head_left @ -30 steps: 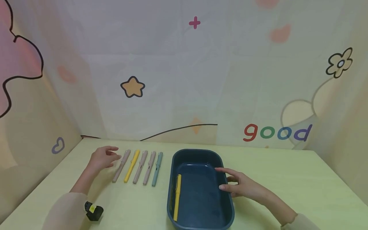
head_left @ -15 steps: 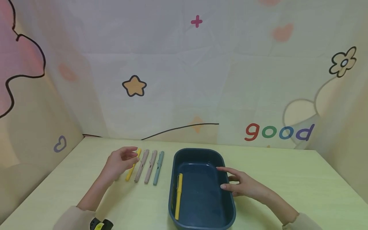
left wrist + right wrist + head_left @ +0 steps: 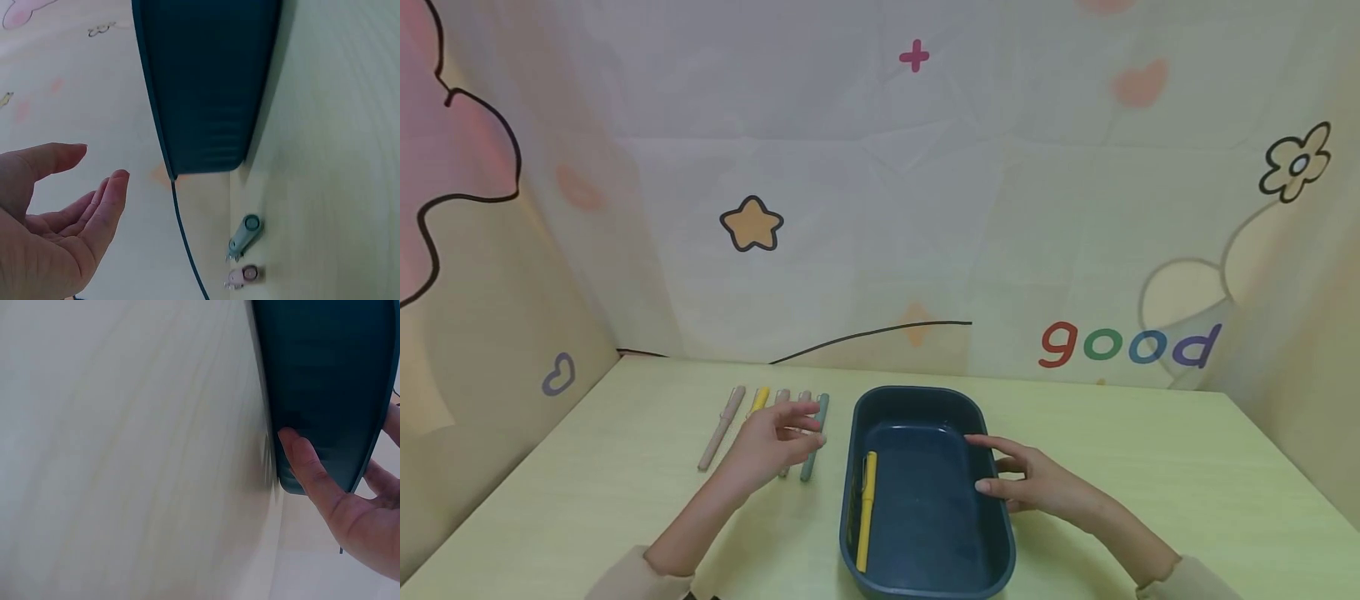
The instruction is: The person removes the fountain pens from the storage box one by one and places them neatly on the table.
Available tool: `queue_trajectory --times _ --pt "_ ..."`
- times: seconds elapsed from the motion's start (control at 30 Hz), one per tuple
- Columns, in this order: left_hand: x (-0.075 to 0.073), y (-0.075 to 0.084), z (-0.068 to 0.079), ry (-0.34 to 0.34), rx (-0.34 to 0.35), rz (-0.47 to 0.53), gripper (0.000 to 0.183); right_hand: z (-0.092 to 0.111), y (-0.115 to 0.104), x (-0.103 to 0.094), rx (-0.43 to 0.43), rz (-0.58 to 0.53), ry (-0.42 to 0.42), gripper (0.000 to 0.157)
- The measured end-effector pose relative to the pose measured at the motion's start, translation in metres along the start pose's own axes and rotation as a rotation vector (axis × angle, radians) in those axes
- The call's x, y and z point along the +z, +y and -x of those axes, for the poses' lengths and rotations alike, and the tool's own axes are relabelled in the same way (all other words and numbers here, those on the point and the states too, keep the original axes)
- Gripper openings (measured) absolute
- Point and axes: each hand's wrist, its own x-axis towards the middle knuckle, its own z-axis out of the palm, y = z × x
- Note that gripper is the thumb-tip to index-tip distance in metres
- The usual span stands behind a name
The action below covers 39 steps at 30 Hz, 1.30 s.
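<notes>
My left hand (image 3: 767, 442) hovers over a row of capped pens, its fingers loosely bent with a gap to the thumb and nothing held. It partly hides a yellow pen (image 3: 760, 400), two greyish-pink pens and a teal pen (image 3: 822, 408). Another greyish-pink pen (image 3: 722, 427) lies uncovered at the row's left end. In the left wrist view the fingers (image 3: 103, 215) stand apart from the teal pen below. My right hand (image 3: 1037, 483) grips the right wall of a dark blue plastic bin (image 3: 925, 585), with fingers on both sides of it. Inside the bin, a yellow pen (image 3: 865, 512) lies along the left wall.
The pale yellow-green tabletop (image 3: 1150, 450) carries the pens and the bin. Behind it hangs a printed cloth backdrop (image 3: 850, 208) with a star, a flower and the word "good". Side cloths stand at left and right.
My left hand has moved right across the row, from beside the leftmost pen to over the teal pen. The pens stay on the table; the right hand keeps its hold on the bin.
</notes>
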Motion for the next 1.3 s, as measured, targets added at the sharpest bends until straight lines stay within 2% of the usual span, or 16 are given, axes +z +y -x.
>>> queue_trajectory --times 0.23,0.4,0.6,0.77,0.9,1.03,1.2,1.3 --pt "0.017 0.007 0.005 -0.095 0.002 0.047 0.045 0.000 0.000 -0.002 -0.005 -0.001 -0.001 0.071" --pt "0.027 0.013 0.009 -0.173 0.031 0.058 0.048 0.000 0.001 -0.002 -0.009 -0.015 -0.006 0.072" --pt "0.036 0.017 0.013 -0.246 -0.019 0.057 0.052 0.000 0.004 0.001 -0.010 -0.024 -0.016 0.071" --pt "0.043 0.021 0.012 -0.305 -0.030 -0.001 0.062 0.000 0.004 0.000 -0.019 -0.017 -0.014 0.071" --pt "0.048 0.026 0.009 -0.340 -0.010 -0.142 0.065 0.000 0.004 -0.001 -0.023 -0.010 -0.013 0.070" --pt "0.055 0.034 0.005 -0.358 0.007 -0.334 0.063 -0.001 0.003 -0.002 -0.020 -0.004 -0.010 0.070" --pt "0.065 0.040 0.000 -0.347 0.059 -0.539 0.056 -0.001 0.002 -0.001 -0.009 0.000 -0.003 0.070" --pt "0.074 0.042 0.000 -0.319 0.116 -0.679 0.018 0.000 0.002 -0.001 -0.005 -0.005 -0.004 0.070"
